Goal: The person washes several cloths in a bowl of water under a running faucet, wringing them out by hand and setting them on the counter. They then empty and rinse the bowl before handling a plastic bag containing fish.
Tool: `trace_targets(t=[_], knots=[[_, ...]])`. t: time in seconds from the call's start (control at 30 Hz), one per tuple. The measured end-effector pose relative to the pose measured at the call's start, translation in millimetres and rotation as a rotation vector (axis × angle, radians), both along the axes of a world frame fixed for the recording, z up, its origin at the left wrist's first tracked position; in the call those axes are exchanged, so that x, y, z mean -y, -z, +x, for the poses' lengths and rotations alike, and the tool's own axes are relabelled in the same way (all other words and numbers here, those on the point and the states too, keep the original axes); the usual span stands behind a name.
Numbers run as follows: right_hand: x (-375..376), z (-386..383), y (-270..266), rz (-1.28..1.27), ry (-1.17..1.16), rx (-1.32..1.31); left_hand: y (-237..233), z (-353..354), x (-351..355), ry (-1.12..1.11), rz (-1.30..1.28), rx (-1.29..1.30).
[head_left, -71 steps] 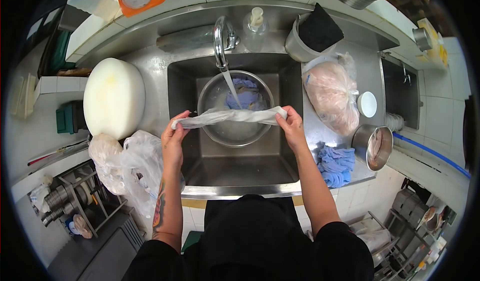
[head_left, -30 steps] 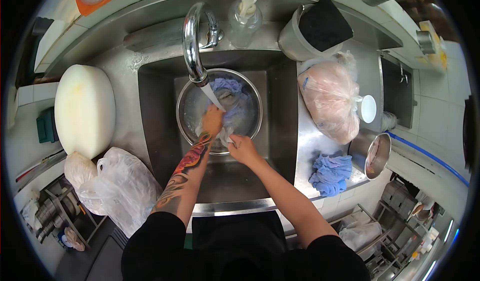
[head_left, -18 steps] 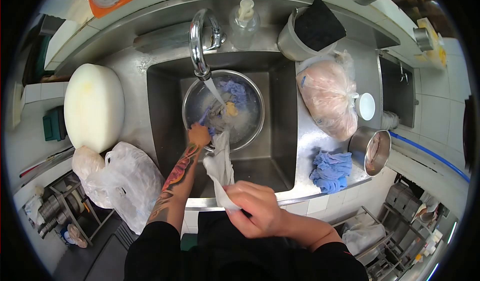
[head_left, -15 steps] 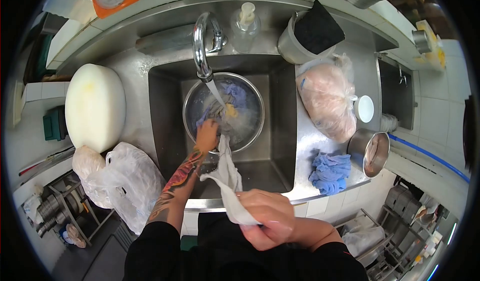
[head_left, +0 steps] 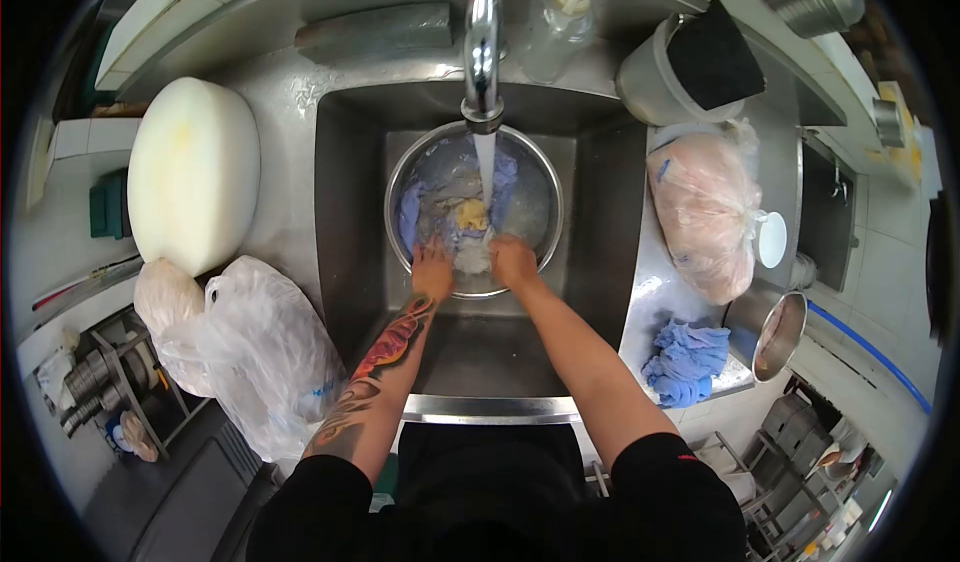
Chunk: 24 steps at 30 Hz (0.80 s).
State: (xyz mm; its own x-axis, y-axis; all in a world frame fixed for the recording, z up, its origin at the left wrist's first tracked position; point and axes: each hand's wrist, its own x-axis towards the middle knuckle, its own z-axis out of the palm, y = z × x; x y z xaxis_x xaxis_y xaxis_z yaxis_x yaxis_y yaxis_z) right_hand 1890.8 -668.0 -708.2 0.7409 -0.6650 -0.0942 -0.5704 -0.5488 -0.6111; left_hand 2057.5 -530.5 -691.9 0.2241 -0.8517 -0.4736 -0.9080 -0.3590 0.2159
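A round metal bowl (head_left: 547,232) of cloudy water sits in the steel sink (head_left: 480,357). In it are blue cloths (head_left: 503,177), a yellow cloth (head_left: 470,214) and a greyish-white cloth (head_left: 472,258). Water runs from the chrome faucet (head_left: 483,62) into the bowl. My left hand (head_left: 433,267) is over the bowl's near-left edge, fingers stretched out at the wet cloths. My right hand (head_left: 513,260) is closed at the near-right side, gripping the greyish-white cloth. Its fingertips are partly hidden.
Left of the sink stand a thick white block (head_left: 190,177) and plastic bags (head_left: 265,347). On the right are a bag of pinkish contents (head_left: 705,217), a crumpled blue cloth (head_left: 688,362) and a metal pot (head_left: 778,337). A pump bottle (head_left: 560,27) and a bucket (head_left: 650,82) stand behind.
My right hand has gone from near my body, where it held up the white cloth, down into the bowl. My left hand stays at the bowl. The view has shifted.
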Motion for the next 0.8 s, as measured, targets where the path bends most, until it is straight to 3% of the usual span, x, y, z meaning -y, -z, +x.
trace_targets(t=[0.03,0.1,0.13,0.2,0.23,0.33,0.43,0.5,0.57,0.6,0.67,0.8], knots=[[0.3,3.9,4.5,0.008,-0.009,-0.002,0.7,0.8,4.9,-0.009,0.008,-0.002],[-1.7,12.8,8.3,0.035,-0.292,-0.617,-1.2,-0.8,24.0,-0.032,0.479,-0.053],[-2.6,21.1,-12.9,0.032,-0.293,-0.617,-15.6,-7.7,24.9,-0.033,0.477,-0.054],[2.3,37.4,-73.3,0.385,0.119,-0.375,-47.8,-24.9,22.8,-0.246,-0.004,-0.450],[7.8,39.1,-106.3,0.374,0.117,-0.373,-48.0,-32.7,22.2,-0.247,-0.015,-0.449],[22.5,29.8,-229.2,0.440,0.200,-0.037,-40.6,-52.2,28.8,-0.230,-0.497,-0.693],[40.5,3.9,-350.2,0.624,0.330,0.294,-75.4,-61.3,56.0,-0.405,-0.632,-0.872],[53.6,-23.5,-380.5,0.614,0.408,0.626,-94.6,-54.2,65.7,-0.360,-0.734,-0.738],[65.2,-37.1,-425.1,0.594,0.640,0.731,-70.2,-38.7,56.1,-0.286,-0.441,-0.811],[71.9,-45.7,-422.5,0.590,0.644,0.738,-60.9,-32.4,46.5,-0.405,-0.389,-0.911],[92.3,-56.2,-392.0,0.401,0.630,0.738,-83.4,-16.5,43.1,-0.444,-0.402,-0.837],[99.6,-62.4,-223.1,0.327,0.379,0.333,-161.7,-8.1,49.9,-0.433,-0.449,-0.619]])
